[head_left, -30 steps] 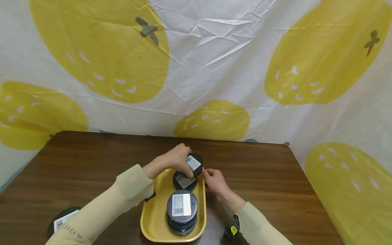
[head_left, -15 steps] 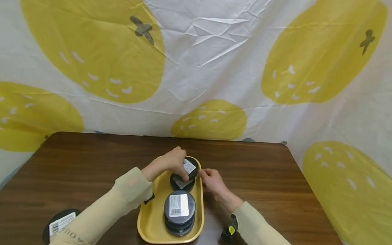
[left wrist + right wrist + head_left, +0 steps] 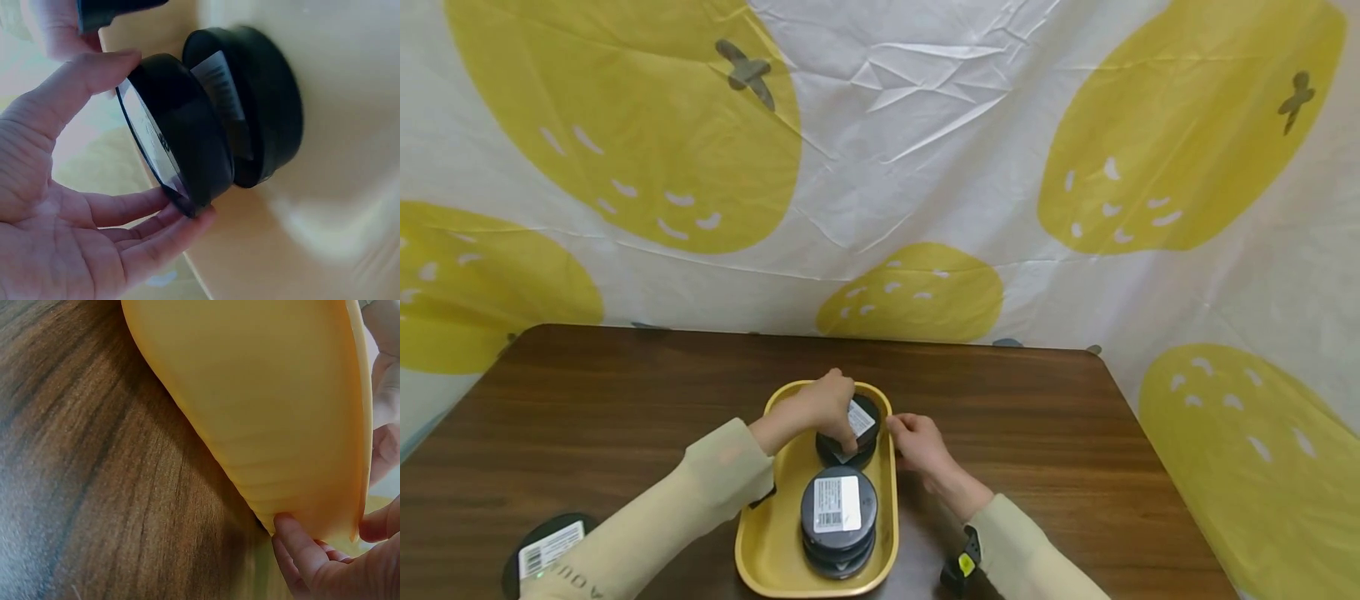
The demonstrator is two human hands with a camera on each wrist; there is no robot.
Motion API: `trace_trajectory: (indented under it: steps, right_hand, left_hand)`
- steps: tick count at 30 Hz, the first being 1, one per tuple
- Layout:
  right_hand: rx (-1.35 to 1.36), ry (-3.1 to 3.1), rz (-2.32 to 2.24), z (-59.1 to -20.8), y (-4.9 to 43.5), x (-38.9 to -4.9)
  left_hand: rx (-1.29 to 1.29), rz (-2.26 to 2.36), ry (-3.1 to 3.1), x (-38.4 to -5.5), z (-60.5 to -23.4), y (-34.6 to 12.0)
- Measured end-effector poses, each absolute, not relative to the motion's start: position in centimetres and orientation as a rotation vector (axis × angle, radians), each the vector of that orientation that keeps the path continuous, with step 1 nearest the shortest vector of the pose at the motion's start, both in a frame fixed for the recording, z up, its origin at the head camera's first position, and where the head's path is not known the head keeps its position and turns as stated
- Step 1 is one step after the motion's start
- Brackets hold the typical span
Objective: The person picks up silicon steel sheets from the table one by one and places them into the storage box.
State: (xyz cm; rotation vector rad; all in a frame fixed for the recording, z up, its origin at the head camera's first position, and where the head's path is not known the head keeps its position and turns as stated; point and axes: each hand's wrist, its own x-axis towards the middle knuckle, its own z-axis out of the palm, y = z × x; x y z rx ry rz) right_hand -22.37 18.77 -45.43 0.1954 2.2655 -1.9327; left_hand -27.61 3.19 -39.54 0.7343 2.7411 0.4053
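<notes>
In the head view my left hand (image 3: 827, 410) grips a flat round black container (image 3: 178, 128) with a white label on its top, thumb on one side and fingers on the other. The held container is tilted, its lower edge right at a second labelled black container (image 3: 272, 106) in the far end of the yellow tray (image 3: 742, 546). Closer to me in that tray stands a stack of similar containers (image 3: 838, 504). At the tray's right side, my right hand (image 3: 922, 443) pinches the wall, thumb at the rim and fingers against the outside (image 3: 306, 544).
Another black container (image 3: 553, 546) with a white label lies on the brown wooden table (image 3: 1037, 450) at the near left, partly covered by my left sleeve. Behind the table hangs a white cloth (image 3: 925, 167) with a yellow fruit print.
My left hand has lowered the container and drawn it slightly nearer, so it now overlaps the one beneath it more fully. My right hand stays on the tray. The head view has shifted slightly.
</notes>
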Motion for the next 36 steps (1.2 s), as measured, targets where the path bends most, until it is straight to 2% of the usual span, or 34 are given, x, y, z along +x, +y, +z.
trace_trajectory:
  steps: [15,36]
  right_hand:
    - [0.205,2.263,-1.918,-45.4,18.7,-22.1]
    - [0.198,2.253,-1.928,-45.2,18.8,-22.1]
  left_hand:
    - [0.681,0.402,2.759,-27.4,-40.7,3.4]
    - [0.676,0.426,2.773,-27.2,-40.4,3.6]
